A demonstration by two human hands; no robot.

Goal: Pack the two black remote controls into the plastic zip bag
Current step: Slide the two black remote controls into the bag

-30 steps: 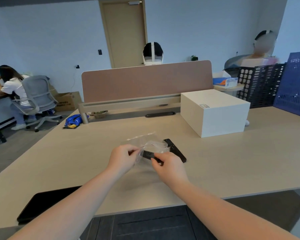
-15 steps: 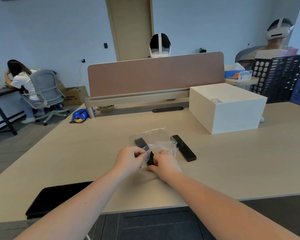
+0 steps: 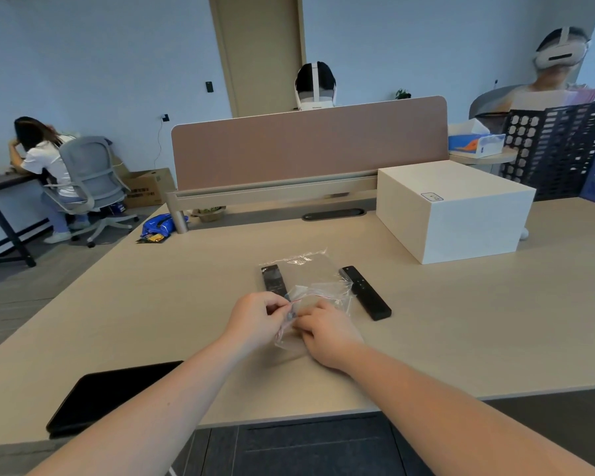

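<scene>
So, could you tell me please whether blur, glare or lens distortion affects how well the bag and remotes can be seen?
Head view: the right remote and left remote on the table are fairly sharp; the clear zip bag shows only by glints and creases; wide-angle bending curves the table edge; the far headset wearer is motion-blurred.

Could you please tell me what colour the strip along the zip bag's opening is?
Red, a thin line on the clear zip bag, seen in the head view.

Two black remotes point(image 3: 274, 281) point(image 3: 364, 292), two clear bags point(image 3: 318, 300) point(image 3: 303, 266), one white box point(image 3: 455, 211).
</scene>
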